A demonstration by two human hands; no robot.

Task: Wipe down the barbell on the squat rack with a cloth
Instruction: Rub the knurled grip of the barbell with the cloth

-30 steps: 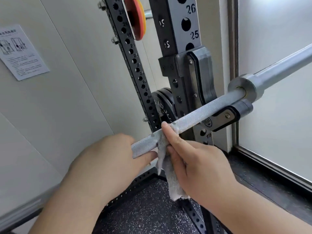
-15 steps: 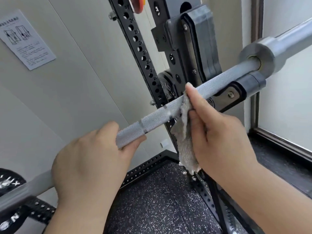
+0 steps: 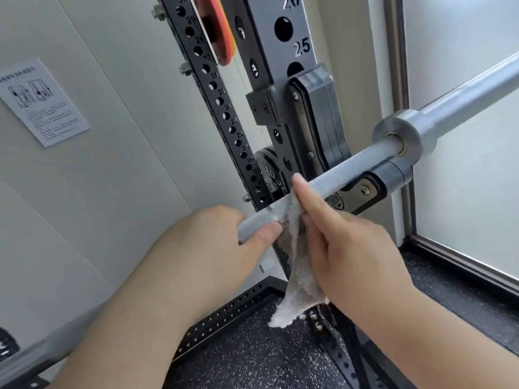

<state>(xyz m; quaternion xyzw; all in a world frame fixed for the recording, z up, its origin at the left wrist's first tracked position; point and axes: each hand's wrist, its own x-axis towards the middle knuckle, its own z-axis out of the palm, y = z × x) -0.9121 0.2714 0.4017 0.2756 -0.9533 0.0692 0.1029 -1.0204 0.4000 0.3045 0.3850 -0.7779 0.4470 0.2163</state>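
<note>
The grey knurled barbell [image 3: 345, 169] runs diagonally from lower left to upper right and rests in the rack's J-hook [image 3: 365, 189]. My left hand [image 3: 213, 248] grips the shaft from the left, thumb under it. Just to its right, my right hand [image 3: 348, 248] holds a pale grey cloth [image 3: 297, 279] against the bar, index finger stretched up along the shaft. The cloth's loose end hangs down below the bar. The bar's collar and smooth sleeve [image 3: 460, 99] stick out past the rack to the upper right.
The black perforated rack upright [image 3: 222, 108] and the grey numbered post [image 3: 280, 66] stand right behind the bar. An orange plate [image 3: 222, 37] hangs at the top. A black weight plate [image 3: 269, 172] sits behind the hook. Speckled rubber floor [image 3: 252, 357] lies below, a frosted window [image 3: 471, 178] on the right.
My right hand and the cloth slid back down the bar toward my left hand, and the two hands now lie close together. The view tilted down a little.
</note>
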